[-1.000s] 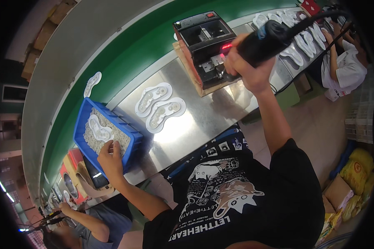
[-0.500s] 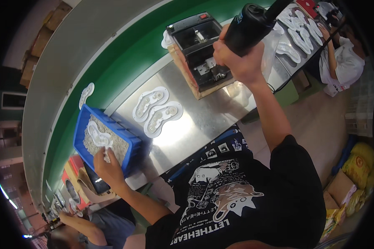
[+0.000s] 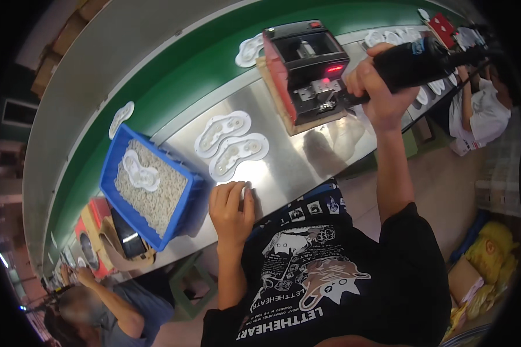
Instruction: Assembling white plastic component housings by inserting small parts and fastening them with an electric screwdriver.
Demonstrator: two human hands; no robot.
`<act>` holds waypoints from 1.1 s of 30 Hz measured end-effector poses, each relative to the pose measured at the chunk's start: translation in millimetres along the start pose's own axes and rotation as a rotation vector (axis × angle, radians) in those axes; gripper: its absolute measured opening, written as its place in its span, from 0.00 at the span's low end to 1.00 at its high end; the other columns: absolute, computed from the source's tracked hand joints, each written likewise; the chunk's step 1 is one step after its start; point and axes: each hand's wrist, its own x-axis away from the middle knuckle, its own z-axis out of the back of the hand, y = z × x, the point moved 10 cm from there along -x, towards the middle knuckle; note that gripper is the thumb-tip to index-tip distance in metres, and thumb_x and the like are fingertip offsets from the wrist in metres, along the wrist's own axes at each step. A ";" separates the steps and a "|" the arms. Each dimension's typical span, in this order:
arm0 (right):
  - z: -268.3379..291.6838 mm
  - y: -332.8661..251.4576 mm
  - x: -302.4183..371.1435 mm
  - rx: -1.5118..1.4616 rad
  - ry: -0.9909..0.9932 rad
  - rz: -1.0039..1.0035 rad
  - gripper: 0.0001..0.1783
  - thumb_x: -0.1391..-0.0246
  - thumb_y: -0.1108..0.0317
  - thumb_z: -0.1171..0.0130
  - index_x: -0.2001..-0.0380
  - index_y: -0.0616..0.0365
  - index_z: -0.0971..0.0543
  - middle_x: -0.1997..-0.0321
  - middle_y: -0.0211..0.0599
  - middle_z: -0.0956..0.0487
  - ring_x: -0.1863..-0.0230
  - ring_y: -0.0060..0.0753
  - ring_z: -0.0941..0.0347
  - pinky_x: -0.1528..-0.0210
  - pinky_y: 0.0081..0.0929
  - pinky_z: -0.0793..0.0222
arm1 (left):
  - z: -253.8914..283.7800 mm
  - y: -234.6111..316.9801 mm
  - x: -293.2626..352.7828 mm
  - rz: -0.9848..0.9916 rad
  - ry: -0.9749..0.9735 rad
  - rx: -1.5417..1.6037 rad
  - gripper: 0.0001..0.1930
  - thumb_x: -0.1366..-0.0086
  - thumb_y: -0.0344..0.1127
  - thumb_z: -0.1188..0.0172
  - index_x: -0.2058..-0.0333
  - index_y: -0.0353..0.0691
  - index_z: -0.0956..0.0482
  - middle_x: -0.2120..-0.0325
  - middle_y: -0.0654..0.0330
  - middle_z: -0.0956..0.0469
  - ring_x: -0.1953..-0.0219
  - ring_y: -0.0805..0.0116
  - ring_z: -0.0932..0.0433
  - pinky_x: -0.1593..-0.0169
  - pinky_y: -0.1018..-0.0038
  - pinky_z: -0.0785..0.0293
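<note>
My right hand (image 3: 382, 95) is wrapped round a black electric screwdriver (image 3: 411, 63). Its tip end reaches to the front of a red and black screw feeder (image 3: 307, 75), whose small display glows red. At the near edge of the metal bench, my left hand (image 3: 231, 211) has its fingers curled down. Whatever they hold, if anything, is hidden. Just beyond it lie two white curved plastic shells (image 3: 223, 130) side by side, with small round parts inside. To the left, a blue bin (image 3: 176, 214) holds many small pale pieces, and another white curved shell (image 3: 140, 172) rests on them.
A wooden board (image 3: 315, 126) lies under the feeder. One white shell (image 3: 121, 118) lies on the green strip behind the bin, and another (image 3: 249, 52) beside the feeder. Co-workers sit at the far right (image 3: 480, 110) and lower left (image 3: 116, 306). A red machine (image 3: 92, 243) stands past the bin.
My left hand has come out of the blue bin and moved right to the bench edge. The screwdriver has moved right and tilted, with its tip end at the feeder. The feeder's display now shows red.
</note>
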 end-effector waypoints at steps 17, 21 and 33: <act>-2.3 3.3 -53.2 0.038 0.220 0.195 0.14 0.41 0.80 0.44 0.51 0.64 0.27 0.76 0.31 0.33 0.79 0.26 0.36 0.71 0.32 0.32 | -19.5 -11.6 -58.2 0.115 -0.075 -0.233 0.25 0.40 0.33 0.35 0.44 0.30 0.24 0.45 0.40 0.28 0.42 0.39 0.30 0.37 0.51 0.34; 34.4 -20.8 -45.1 -0.521 0.192 0.127 0.17 0.41 0.82 0.47 0.48 0.64 0.29 0.75 0.32 0.32 0.80 0.26 0.36 0.70 0.35 0.33 | -11.3 26.4 -135.1 -0.076 -0.029 -0.153 0.21 0.40 0.34 0.35 0.48 0.33 0.22 0.54 0.45 0.21 0.50 0.44 0.25 0.44 0.53 0.30; 12.3 -4.9 -8.9 -0.169 0.076 0.048 0.15 0.43 0.87 0.45 0.52 0.70 0.26 0.78 0.33 0.26 0.81 0.24 0.31 0.75 0.28 0.31 | -159.3 -110.3 -282.3 0.088 -0.194 -0.584 0.24 0.35 0.47 0.35 0.51 0.32 0.22 0.52 0.42 0.21 0.48 0.39 0.22 0.46 0.49 0.24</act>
